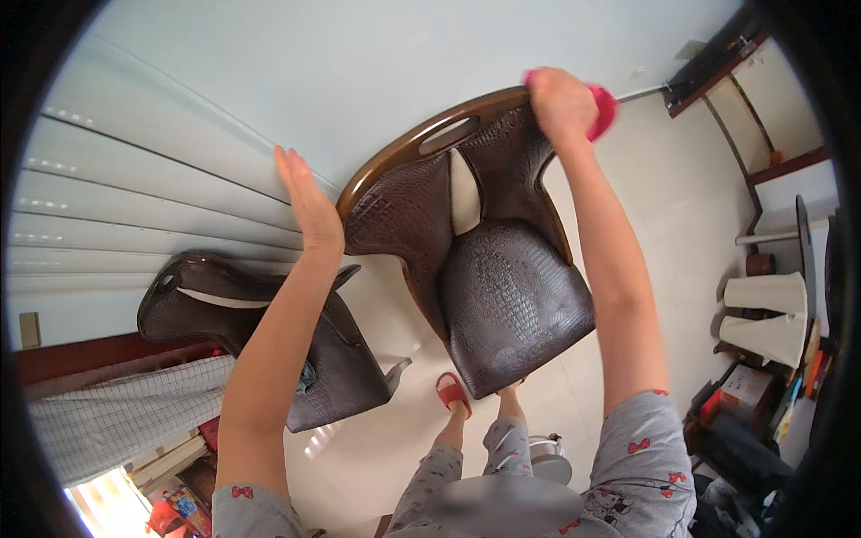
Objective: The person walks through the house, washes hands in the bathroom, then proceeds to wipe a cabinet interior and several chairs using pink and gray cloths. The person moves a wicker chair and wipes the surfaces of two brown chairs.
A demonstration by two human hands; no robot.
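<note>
A dark brown chair (pixel 514 296) with crocodile-textured upholstery, a cream strip and a wooden top rail stands before me. My right hand (pixel 564 104) is at the right end of its top rail, closed around a pink cloth (pixel 603 113) that shows on both sides of the fingers. At the rail's left end, my left hand (pixel 306 202) is raised with the fingers extended; its wrist edge is against or very near the chair, and I cannot tell if it bears on it.
A second brown chair (pixel 336 370) stands at the left, partly behind my left forearm, with a bluish cloth (pixel 306 376) on its seat. A pale wall (pixel 336 54) rises behind the chairs. A grey round-topped object (pixel 551 469) is near my legs; shelves and boxes (pixel 746 387) line the right.
</note>
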